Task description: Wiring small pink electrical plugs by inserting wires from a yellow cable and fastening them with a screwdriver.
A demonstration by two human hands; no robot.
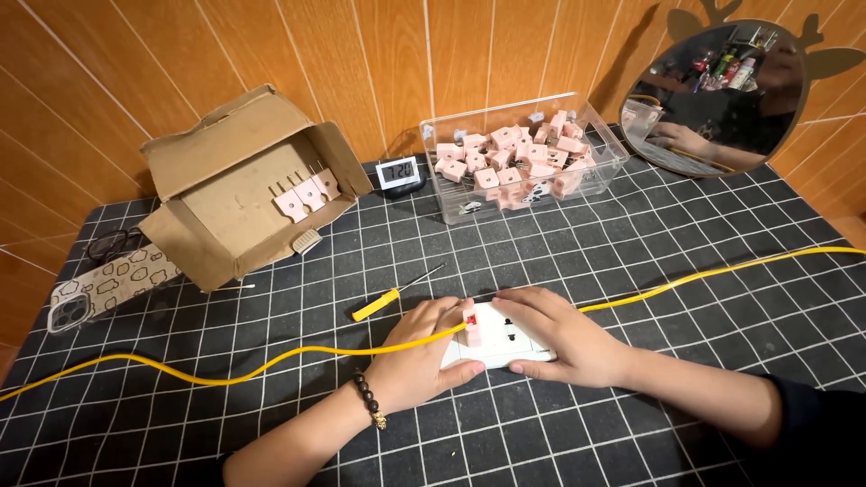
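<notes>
Table mat (631, 424): black with a white grid, spread under everything, so small parts show up against it.

Cardboard box (244, 194): tipped on its side at your far left, mouth toward you, so the few pink pieces (307, 194) inside lie within reach.

Mirror (722, 95): round, leaning on the wooden wall at far right.

Clear tub (600, 144): far side of the mat, heaped with pink plug parts (519, 167), open on top for picking.

Yellow cable (225, 370): runs from the left edge across the mat, passes under your hands and off to the right; slack, so it does not pull on the work.

Phone case (108, 287): patterned, flat at the left edge, well apart from your hands.

Socket block (496, 335): white, flat on the mat in the near middle, between your hands, with a pink piece (471, 329) at its left end where the cable meets it.

Your left hand (419, 356): curled round the block's left end, thumb below, steadying it; whether the fingertips pinch the pink piece is unclear.

Your right hand (564, 338): laid flat, fingers together, pressing the block down.

Screwdriver (388, 298): yellow handle, just beyond your left hand, not touched.

Small clock (399, 171): upright by the wall, between box and tub.
</notes>
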